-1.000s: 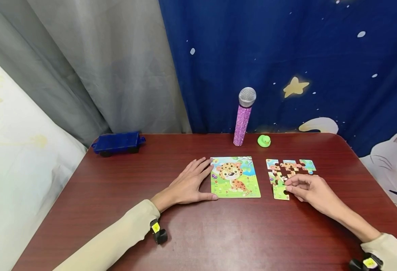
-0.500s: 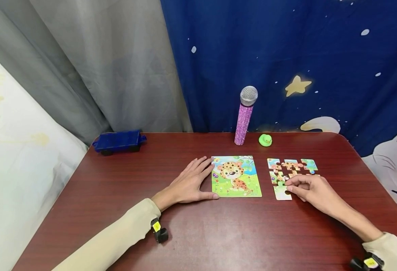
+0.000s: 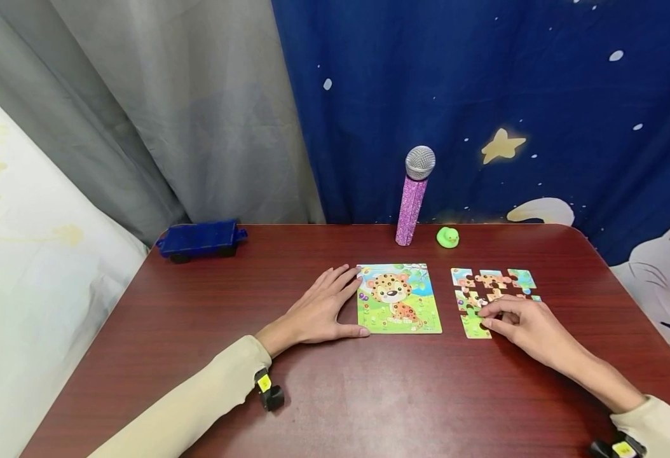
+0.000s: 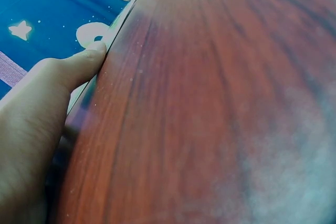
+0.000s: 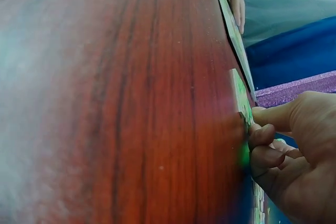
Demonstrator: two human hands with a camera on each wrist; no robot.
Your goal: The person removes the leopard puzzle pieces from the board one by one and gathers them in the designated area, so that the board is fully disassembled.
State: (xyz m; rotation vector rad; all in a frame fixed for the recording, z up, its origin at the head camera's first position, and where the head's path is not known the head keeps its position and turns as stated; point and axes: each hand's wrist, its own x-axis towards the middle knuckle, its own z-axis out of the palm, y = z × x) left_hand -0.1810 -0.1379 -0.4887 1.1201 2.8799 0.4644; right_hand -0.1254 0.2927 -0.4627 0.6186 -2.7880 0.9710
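In the head view, a picture board with a cartoon leopard (image 3: 399, 299) lies on the table. My left hand (image 3: 323, 312) rests at its left edge, fingers spread and straight, thumb at the near left corner. To the right, my right hand (image 3: 520, 323) pinches a green corner puzzle piece (image 3: 475, 327) between thumb and forefinger at its right side. That piece sits at the near left of several loosely laid jigsaw pieces (image 3: 491, 278), some hidden under the right hand. The right wrist view shows the green piece (image 5: 241, 97) low over the tabletop, right at the fingertips.
Along the back edge of the brown table (image 3: 335, 407) stand a purple glittery microphone (image 3: 411, 210), a small green rubber duck (image 3: 447, 237) and, at far left, a blue toy wagon (image 3: 200, 239). Grey and blue curtains (image 3: 381, 95) hang right behind the table.
My right hand has shifted slightly left over the green piece, whose surface has turned from pale with glare to plain green. The left hand stays still on the board's edge.
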